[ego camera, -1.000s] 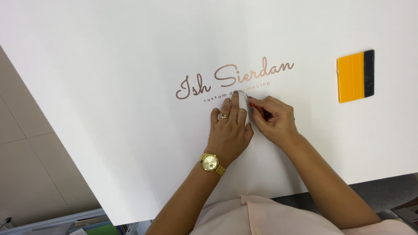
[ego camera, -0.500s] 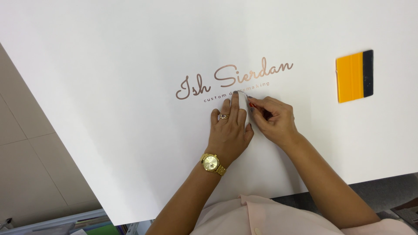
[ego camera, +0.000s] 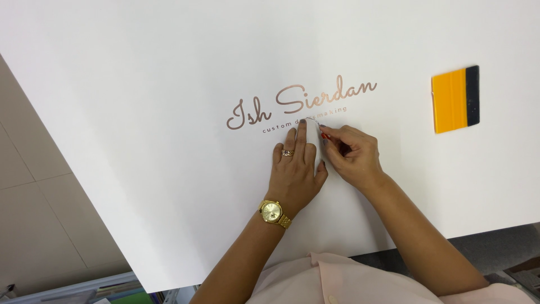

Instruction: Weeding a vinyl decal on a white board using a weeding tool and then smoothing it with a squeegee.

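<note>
Tiled floor (ego camera: pixel 34 191): seen at the far left, below the board's slanted edge; nothing on it is touched.

White board (ego camera: pixel 140 112): a large white sheet filling most of the view; its position is unchanged from half a second ago.

Lettering (ego camera: pixel 301 101): rose-gold script with a smaller line beneath; the middle of the small line is covered by fingertips and by a lifted strip, as it was a second ago.

Left hand (ego camera: pixel 293 171): laid flat on the board, fingers straight and together, nothing gripped; a ring and a gold watch (ego camera: pixel 274 212) are worn; the fingertips press just below the script, beside the strip; the placement matches the earlier pictures, so the hold-down is judged to be steady rather than sliding.

Clear strip (ego camera: pixel 313 125): a small pale piece of film standing up from the board between the two hands; little more of it is raised than before, so the peel is judged slow and only begun.

Right hand (ego camera: pixel 351 155): fingers curled in, thumb and forefinger pinched on the strip's edge; hardly shifted since a second ago.

Yellow squeegee (ego camera: pixel 455 99): yellow with a dark edge, lying well apart at the right, untouched.
</note>
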